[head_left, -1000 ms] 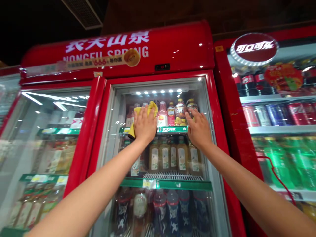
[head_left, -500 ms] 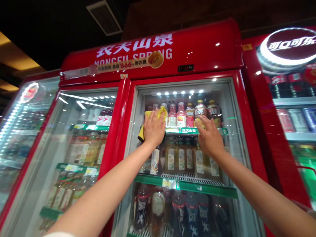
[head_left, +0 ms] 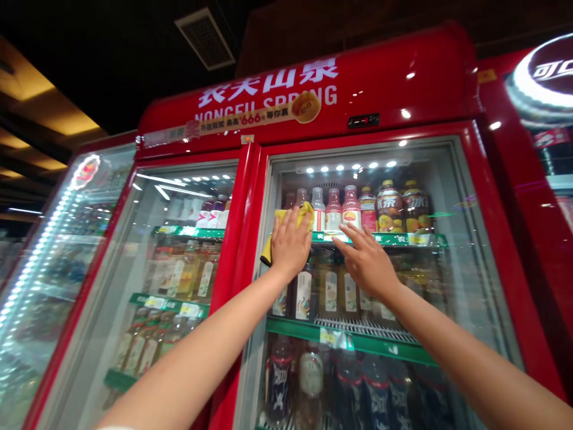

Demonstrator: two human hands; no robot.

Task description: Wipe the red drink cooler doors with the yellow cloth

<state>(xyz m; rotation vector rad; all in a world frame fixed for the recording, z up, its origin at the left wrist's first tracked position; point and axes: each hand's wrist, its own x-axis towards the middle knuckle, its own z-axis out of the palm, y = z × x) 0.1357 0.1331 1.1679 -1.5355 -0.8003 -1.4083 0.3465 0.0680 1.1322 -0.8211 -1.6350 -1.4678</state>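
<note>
Left hand [head_left: 292,242] presses a yellow cloth [head_left: 305,210] against the upper left of a red-framed glass door [head_left: 447,191].
The left grip lies flat over the cloth, fingers extended; the right hand [head_left: 370,263] is nearer the door's middle, its grip loosely spread and empty, contact with the glass unclear. Above the door, the red header [head_left: 403,92] reads "农夫山泉" and "NONGFU SPRING", partly covered by a banner [head_left: 250,120] showing "666" and "等你赢". Behind the door, a dark yellow-capped bottle [head_left: 389,206] shows "茶". Right of the door, a round sign [head_left: 553,71] is cut off after "可".
</note>
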